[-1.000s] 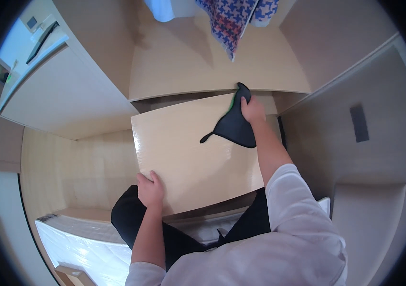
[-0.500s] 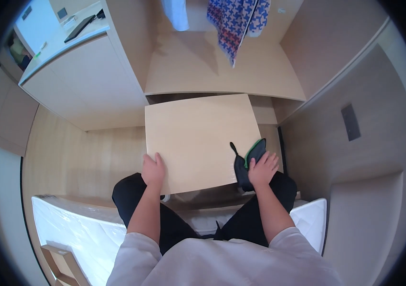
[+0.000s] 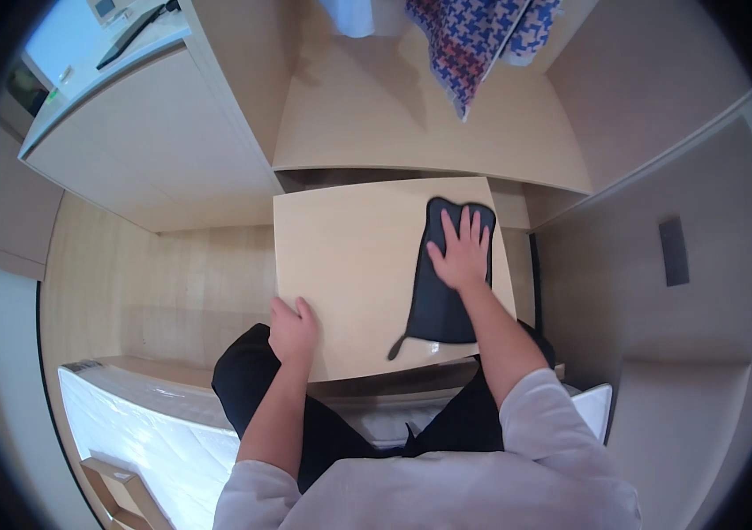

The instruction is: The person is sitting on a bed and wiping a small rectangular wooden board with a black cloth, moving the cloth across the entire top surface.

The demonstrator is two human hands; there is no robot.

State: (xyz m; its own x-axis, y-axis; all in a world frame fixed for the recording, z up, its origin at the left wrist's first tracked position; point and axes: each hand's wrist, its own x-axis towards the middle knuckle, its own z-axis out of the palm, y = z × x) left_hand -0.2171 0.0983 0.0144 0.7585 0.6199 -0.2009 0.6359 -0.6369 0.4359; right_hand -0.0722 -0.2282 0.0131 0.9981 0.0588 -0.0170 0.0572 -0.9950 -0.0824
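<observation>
A small table with a light-wood top (image 3: 354,256) stands in front of me, close to my knees. My left hand (image 3: 293,331) grips its left edge near the front corner, the thumb on top and the other fingers curled over the side. On the right part of the top lies a dark grey cloth (image 3: 440,305) with black edging and a loop at its near left corner. It is spread flat. My right hand (image 3: 462,256) rests palm down on the cloth's far half, fingers stretched and apart, pressing on it without gripping.
Behind the table is an open wardrobe base (image 3: 429,141), with a patterned blue and pink garment (image 3: 473,53) hanging above. A cabinet (image 3: 129,141) stands at the left. A plastic-wrapped mattress (image 3: 146,424) lies beneath me, a cardboard box (image 3: 120,495) beside it. A wall panel (image 3: 641,291) borders the right.
My right hand has moved forward onto the tabletop. The cloth, folded at the right front edge before, now lies spread flat under it. My left hand still holds the left edge.
</observation>
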